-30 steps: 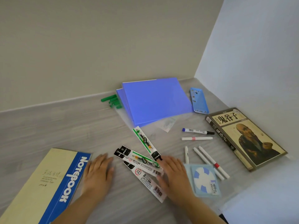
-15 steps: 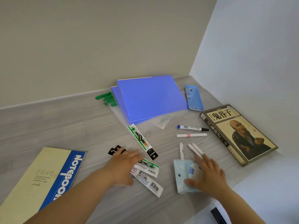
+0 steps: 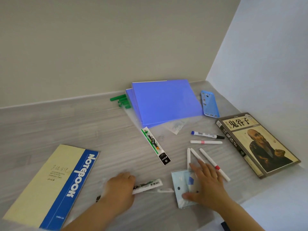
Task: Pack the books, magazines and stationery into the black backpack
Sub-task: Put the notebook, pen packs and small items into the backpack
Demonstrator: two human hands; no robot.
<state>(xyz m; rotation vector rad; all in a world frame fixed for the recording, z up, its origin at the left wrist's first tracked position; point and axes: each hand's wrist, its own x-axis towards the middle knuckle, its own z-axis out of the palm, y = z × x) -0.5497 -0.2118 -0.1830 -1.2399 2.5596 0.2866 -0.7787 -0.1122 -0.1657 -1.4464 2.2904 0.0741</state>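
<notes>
My left hand (image 3: 120, 187) grips pen refill packs (image 3: 148, 186) near the front of the grey desk (image 3: 50, 124). My right hand (image 3: 207, 182) lies flat with spread fingers on a light blue packet (image 3: 180, 189). A third refill pack (image 3: 155, 145) lies alone in the middle. Several white pens (image 3: 206, 158) sit by my right fingers, with a blue-capped marker (image 3: 207, 135) and a white pen (image 3: 206, 142) beyond. A yellow and blue notebook (image 3: 50, 185) is at left, blue folders (image 3: 165, 101) at the back, a brown book (image 3: 256, 142) at right. The backpack is out of view.
Green sticks (image 3: 120, 100) lie behind the folders by the wall. A light blue plastic case (image 3: 209, 104) sits right of the folders. Walls close the desk at the back and right. A clear plastic sleeve (image 3: 175, 126) pokes out under the folders.
My left hand has closed on two refill packs and dragged them toward the front edge. My right hand stayed on the blue packet, pressing it flatter.
</notes>
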